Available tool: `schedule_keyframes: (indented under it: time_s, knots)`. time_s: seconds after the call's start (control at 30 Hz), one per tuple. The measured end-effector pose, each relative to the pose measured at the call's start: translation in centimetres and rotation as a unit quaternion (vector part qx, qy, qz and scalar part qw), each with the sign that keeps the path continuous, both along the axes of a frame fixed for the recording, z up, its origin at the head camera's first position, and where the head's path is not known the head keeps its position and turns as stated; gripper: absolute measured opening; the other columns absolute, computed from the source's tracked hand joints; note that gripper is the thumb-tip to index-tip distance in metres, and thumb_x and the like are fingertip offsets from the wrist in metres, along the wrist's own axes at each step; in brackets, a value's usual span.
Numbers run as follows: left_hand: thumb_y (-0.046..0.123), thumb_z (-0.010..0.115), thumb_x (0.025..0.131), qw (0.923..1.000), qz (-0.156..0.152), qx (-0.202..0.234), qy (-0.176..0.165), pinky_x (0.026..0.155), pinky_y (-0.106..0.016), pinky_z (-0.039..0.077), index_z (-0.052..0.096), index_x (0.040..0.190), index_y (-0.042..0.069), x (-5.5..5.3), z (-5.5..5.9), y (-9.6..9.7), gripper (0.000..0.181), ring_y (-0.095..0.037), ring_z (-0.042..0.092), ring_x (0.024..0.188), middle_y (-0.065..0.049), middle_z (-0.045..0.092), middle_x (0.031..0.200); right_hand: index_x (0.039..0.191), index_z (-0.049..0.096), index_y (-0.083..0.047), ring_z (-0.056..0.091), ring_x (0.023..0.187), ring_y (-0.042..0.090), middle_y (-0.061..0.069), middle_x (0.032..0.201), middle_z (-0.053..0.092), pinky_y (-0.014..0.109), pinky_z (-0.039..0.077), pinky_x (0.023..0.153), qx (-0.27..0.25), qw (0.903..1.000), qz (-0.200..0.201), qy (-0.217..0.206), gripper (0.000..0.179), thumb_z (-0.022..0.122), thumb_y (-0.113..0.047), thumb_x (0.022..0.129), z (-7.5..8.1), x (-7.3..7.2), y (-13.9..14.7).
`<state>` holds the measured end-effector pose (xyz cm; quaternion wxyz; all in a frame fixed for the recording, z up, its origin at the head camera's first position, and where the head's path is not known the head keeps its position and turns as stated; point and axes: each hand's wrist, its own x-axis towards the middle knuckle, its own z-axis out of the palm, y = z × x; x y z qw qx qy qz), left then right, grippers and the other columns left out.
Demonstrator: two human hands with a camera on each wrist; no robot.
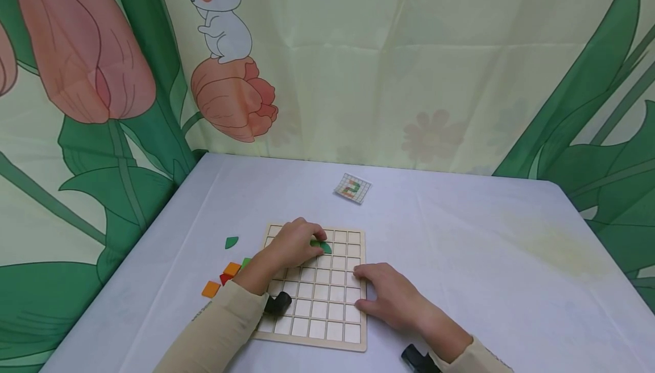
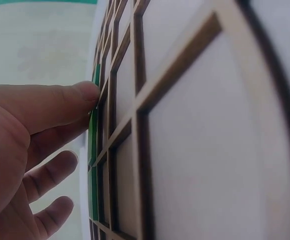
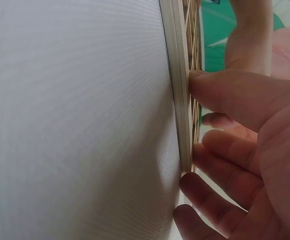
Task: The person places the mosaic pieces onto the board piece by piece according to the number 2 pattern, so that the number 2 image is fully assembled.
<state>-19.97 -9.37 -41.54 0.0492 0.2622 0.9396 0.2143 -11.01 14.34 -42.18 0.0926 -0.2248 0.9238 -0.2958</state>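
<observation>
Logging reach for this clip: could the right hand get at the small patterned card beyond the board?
Probably yes, with a forward stretch: the right hand rests at the edge of the board, and only flat board and white tablecloth lie between it and the patterned card.

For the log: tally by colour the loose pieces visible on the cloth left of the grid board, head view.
Orange pieces: 2
Red piece: 1
Green pieces: 2, one partly hidden by the left arm
Total: 5 visible; the arm may hide more.
</observation>
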Motion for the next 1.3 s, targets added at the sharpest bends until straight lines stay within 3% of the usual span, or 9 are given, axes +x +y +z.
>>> schedule_keyframes:
  time_s: [0.33,0.7,1.07,1.3]
  knots:
    - [0.020,0.078,0.088,1.0000,0.005,0.000,-0.005,0.080,-0.037,0.047,0.074,0.107,0.015,0.1,0.0,-0.4,0.020,-0.020,0.057,0.098,0.004,0.070,0.102,0.125,0.062,-0.001,0.051,0.125,0.033,0.011,0.129,0.061,0.052,0.040,0.104,0.001,1.0000,-0.003,-0.005,0.047,0.079,-0.015,0.084,0.0,0.1,0.0]
    - [0.019,0.079,0.087,0.9974,0.062,0.025,-0.025,0.088,-0.042,0.048,0.074,0.112,0.013,0.6,0.5,-2.6,0.026,-0.023,0.056,0.106,0.002,0.066,0.106,0.124,0.062,0.000,0.051,0.125,0.033,0.012,0.129,0.060,0.052,0.039,0.105,-0.003,1.0000,0.004,0.000,0.047,0.079,-0.015,0.084,0.1,0.3,0.0]
    - [0.020,0.075,0.091,0.9889,0.119,0.065,-0.060,0.089,-0.046,0.049,0.071,0.117,0.012,1.0,0.7,-5.2,0.028,-0.028,0.055,0.111,-0.005,0.061,0.115,0.124,0.063,-0.001,0.051,0.125,0.033,0.011,0.129,0.061,0.051,0.039,0.105,0.002,1.0000,-0.004,-0.006,0.047,0.079,-0.016,0.083,0.1,0.2,-0.1]
    - [0.016,0.073,0.092,0.9891,0.117,0.076,-0.048,0.087,-0.045,0.051,0.072,0.117,0.008,1.1,0.4,-7.1,0.026,-0.030,0.056,0.109,-0.007,0.064,0.112,0.125,0.063,-0.001,0.051,0.125,0.032,0.010,0.129,0.061,0.051,0.040,0.105,0.006,1.0000,-0.001,0.002,0.047,0.080,-0.017,0.083,0.1,0.2,0.0]
